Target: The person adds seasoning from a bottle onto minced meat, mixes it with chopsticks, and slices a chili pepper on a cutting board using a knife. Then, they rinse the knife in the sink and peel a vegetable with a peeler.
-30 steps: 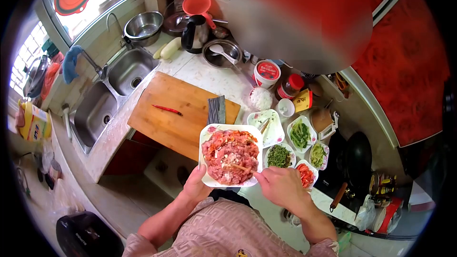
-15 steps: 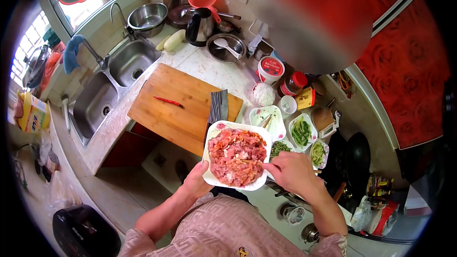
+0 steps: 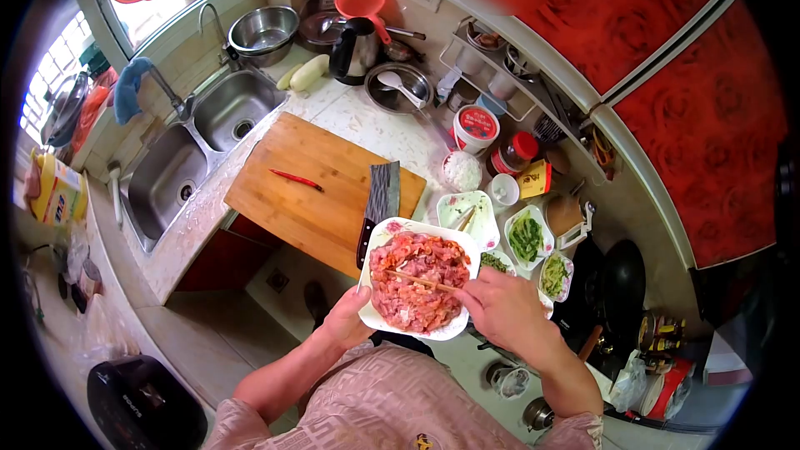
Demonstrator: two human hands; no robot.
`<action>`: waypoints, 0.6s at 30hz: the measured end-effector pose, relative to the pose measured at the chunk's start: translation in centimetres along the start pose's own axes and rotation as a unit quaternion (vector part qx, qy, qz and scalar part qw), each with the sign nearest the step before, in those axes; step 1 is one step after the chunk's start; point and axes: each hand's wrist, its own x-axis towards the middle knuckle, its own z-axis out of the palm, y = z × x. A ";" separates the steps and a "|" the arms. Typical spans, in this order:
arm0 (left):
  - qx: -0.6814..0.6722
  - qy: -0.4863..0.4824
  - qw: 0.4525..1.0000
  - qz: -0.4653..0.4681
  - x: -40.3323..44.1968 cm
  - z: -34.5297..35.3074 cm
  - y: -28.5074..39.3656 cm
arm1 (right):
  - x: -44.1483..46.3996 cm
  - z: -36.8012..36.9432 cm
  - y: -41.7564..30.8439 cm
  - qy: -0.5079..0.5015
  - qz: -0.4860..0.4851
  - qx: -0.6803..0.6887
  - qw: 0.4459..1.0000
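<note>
My left hand (image 3: 348, 320) is closed on the left edge of a square white dish (image 3: 469, 248) with pink flowers, its thumb at the rim. The dish is held up in front of my body, over the near edge of the cutting board (image 3: 292, 150). Sliced raw meat (image 3: 417, 310) fills it, with reddish bits among the pieces. My right hand (image 3: 510, 307) grips wooden chopsticks (image 3: 419, 281) at the dish's right side, and they lie across the meat. Just behind the dish, a cleaver (image 3: 382, 190) rests on the board. A red chili pepper (image 3: 297, 179) lies farther left on it.
Dishes of cut greens (image 3: 525, 237) stand right of the board, beside a white dish (image 3: 468, 215) holding a utensil. Behind are a white tub (image 3: 475, 127), a red-lidded jar (image 3: 512, 152) and a kettle (image 3: 353, 50). A double sink (image 3: 171, 179) is left; a black wok (image 3: 623, 275) is right.
The chopsticks have shifted up and left across the meat and show more of their length. The dish sits slightly lower and to the right. A blurred patch at upper right has mostly gone, revealing a shelf.
</note>
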 end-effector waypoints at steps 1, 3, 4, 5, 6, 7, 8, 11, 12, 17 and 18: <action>-0.010 0.002 1.000 0.007 -0.2 0.3 0.1 | -0.3 0.1 -0.1 -0.012 0.010 -0.009 1.000; -0.033 0.017 0.999 0.003 -0.4 -0.6 -0.3 | -1.1 -0.1 0.1 -0.037 0.034 -0.027 0.998; -0.044 0.022 0.999 0.000 -0.3 -1.0 -0.4 | -1.4 -0.3 0.3 -0.033 0.037 -0.023 0.998; -0.038 0.022 0.999 -0.004 -0.2 -1.3 -0.4 | -1.7 -0.7 0.6 -0.028 0.041 -0.020 0.999; -0.031 0.022 0.999 -0.007 -0.2 -1.5 -0.4 | -2.0 -1.1 0.8 -0.023 0.045 -0.016 0.999; -0.024 0.023 0.999 -0.010 -0.1 -1.5 -0.3 | -2.4 -1.9 1.0 -0.016 0.039 -0.030 0.999; -0.020 0.026 0.999 -0.007 0.0 -1.4 -0.1 | -2.7 -2.8 1.0 -0.009 0.032 -0.043 0.999; -0.042 0.017 0.999 0.002 0.1 -1.7 -0.1 | -2.3 -2.6 0.6 0.014 -0.016 -0.062 0.998; -0.036 0.012 0.999 0.002 0.1 -1.7 0.0 | -2.0 -2.1 0.2 0.023 -0.033 -0.064 0.997; -0.026 -0.002 1.000 0.004 0.5 0.0 0.0 | -0.3 1.2 -1.5 0.059 -0.050 0.012 0.997; -0.018 0.006 1.000 0.004 0.4 0.0 0.0 | -0.5 1.4 -1.4 0.047 -0.042 0.013 0.998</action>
